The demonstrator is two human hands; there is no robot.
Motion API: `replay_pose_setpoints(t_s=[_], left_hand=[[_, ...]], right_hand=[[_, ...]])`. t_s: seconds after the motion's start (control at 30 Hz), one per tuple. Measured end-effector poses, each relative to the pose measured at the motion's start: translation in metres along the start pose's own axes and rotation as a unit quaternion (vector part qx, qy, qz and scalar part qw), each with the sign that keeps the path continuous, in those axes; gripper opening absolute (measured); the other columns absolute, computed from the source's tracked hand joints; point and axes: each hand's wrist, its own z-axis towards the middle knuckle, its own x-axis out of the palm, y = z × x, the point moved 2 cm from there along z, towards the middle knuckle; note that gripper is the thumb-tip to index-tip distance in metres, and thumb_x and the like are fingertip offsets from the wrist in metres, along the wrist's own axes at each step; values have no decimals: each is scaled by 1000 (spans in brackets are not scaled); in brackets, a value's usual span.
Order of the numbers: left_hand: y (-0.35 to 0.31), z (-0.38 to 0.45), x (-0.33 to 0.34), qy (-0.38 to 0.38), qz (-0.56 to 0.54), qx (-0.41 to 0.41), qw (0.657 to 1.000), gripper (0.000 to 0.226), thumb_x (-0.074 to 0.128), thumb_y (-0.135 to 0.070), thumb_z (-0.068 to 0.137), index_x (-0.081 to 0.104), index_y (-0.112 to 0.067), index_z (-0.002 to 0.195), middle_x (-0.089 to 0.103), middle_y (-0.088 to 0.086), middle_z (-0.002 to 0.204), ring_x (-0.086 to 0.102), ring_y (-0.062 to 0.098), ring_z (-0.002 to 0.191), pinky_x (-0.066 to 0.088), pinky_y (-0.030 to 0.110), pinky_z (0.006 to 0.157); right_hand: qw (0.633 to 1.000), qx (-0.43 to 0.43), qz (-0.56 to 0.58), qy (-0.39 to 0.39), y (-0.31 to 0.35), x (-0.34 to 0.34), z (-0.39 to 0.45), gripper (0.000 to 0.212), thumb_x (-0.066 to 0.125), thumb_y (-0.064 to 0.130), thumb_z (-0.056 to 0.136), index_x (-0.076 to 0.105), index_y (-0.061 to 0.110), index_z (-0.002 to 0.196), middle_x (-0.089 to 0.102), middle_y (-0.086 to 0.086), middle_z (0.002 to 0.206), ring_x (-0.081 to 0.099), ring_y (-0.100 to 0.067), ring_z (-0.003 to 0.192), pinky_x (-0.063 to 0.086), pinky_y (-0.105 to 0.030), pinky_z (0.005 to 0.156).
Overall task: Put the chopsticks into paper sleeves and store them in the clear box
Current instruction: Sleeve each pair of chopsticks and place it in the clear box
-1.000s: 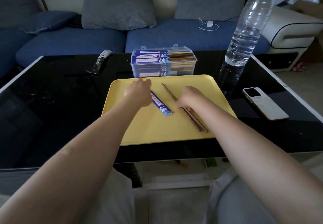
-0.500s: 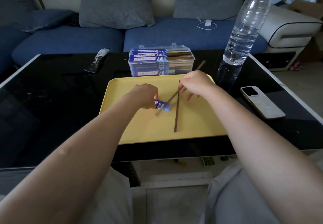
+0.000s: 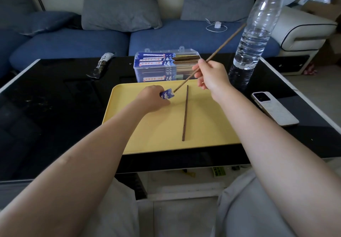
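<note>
Most of the paper sleeve (image 3: pixel 167 95) is hidden in the left hand (image 3: pixel 152 99); one chopstick (image 3: pixel 210 58) is pinched by the right hand (image 3: pixel 212 75), its tip at the sleeve's mouth.

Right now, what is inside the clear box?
The clear box holds stacked chopsticks in blue paper sleeves, their brown ends bare. How many lie in the lower layers cannot be counted.

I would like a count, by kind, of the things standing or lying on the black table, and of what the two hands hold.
Yellow tray: 1
Clear box with sleeved chopsticks: 1
Loose chopsticks: 2, one on the tray, one in the right hand
Blue paper sleeve in the left hand: 1
Water bottle: 1
Phone: 1
Dark wrapper: 1
Total: 8
</note>
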Motion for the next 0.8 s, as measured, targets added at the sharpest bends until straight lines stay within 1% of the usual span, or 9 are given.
replay_pose_setpoints(t_s=[0.13, 0.27, 0.37, 0.47, 0.57, 0.63, 0.7, 0.77, 0.8], left_hand=[[-5, -2, -1, -2, -28, 1, 1000, 19, 63, -34, 92, 61, -15, 92, 55, -2, 79, 49, 15, 72, 37, 25, 58], [-6, -4, -2, 5, -84, 3, 996, 15, 63, -28, 93, 60, -15, 87, 52, -13, 73, 49, 9, 67, 38, 21, 58], [-7, -4, -2, 5, -121, -8, 993, 13, 64, -25, 91, 59, -16, 83, 55, -7, 74, 52, 12, 69, 44, 25, 64], [-12, -5, -3, 11, -147, -7, 989, 11, 64, -23, 91, 60, -16, 84, 56, -8, 74, 53, 11, 69, 45, 23, 62], [-21, -6, -3, 25, -159, -1, 987, 12, 65, -27, 91, 59, -17, 86, 60, -3, 77, 55, 12, 66, 47, 21, 58], [-29, -6, -3, 27, -182, -1, 983, 13, 64, -28, 91, 58, -19, 84, 62, 1, 75, 55, 12, 60, 47, 19, 53], [-35, -6, -4, 30, -254, -27, 966, 14, 64, -25, 91, 58, -16, 82, 62, 4, 71, 54, 14, 55, 49, 18, 50], [-36, -7, -6, 25, -349, -72, 934, 13, 65, -21, 91, 58, -13, 83, 60, 4, 68, 54, 15, 54, 53, 22, 52], [-34, -7, -6, 20, -401, -103, 910, 11, 64, -19, 91, 59, -12, 85, 60, 4, 67, 54, 16, 54, 54, 24, 54]], right_hand=[[999, 32, 27, -5, 0, 2, -2, 32, 44, 29, 107, 67, 11, 94, 62, -1, 73, 54, -10, 49, 42, -20, 44], [999, 35, 13, -5, -3, 3, -3, 32, 43, 29, 108, 67, 12, 96, 62, -1, 74, 56, -9, 50, 43, -19, 45], [998, 46, 33, -19, -3, 0, -1, 31, 43, 28, 107, 66, 12, 94, 62, -1, 74, 55, -10, 51, 43, -20, 46], [998, 52, 36, -26, -4, -3, 0, 31, 44, 28, 107, 67, 13, 93, 63, -2, 75, 56, -11, 52, 43, -21, 48], [998, 46, -19, 45, -4, 6, -6, 32, 45, 32, 107, 70, 14, 101, 64, -3, 88, 59, -12, 67, 48, -24, 57], [982, 54, -105, 147, -3, 18, -14, 36, 44, 43, 106, 68, 17, 110, 64, -4, 103, 61, -16, 86, 53, -33, 73], [961, 87, -150, 217, -2, 28, -21, 48, 36, 60, 103, 62, 21, 112, 63, -4, 110, 61, -20, 98, 51, -40, 89], [962, 88, -152, 210, 0, 31, -21, 59, 28, 66, 101, 62, 19, 108, 62, -4, 106, 60, -20, 97, 50, -40, 90], [967, 78, -152, 191, 0, 30, -20, 56, 28, 62, 103, 64, 19, 107, 61, -5, 104, 60, -19, 93, 50, -38, 87]])
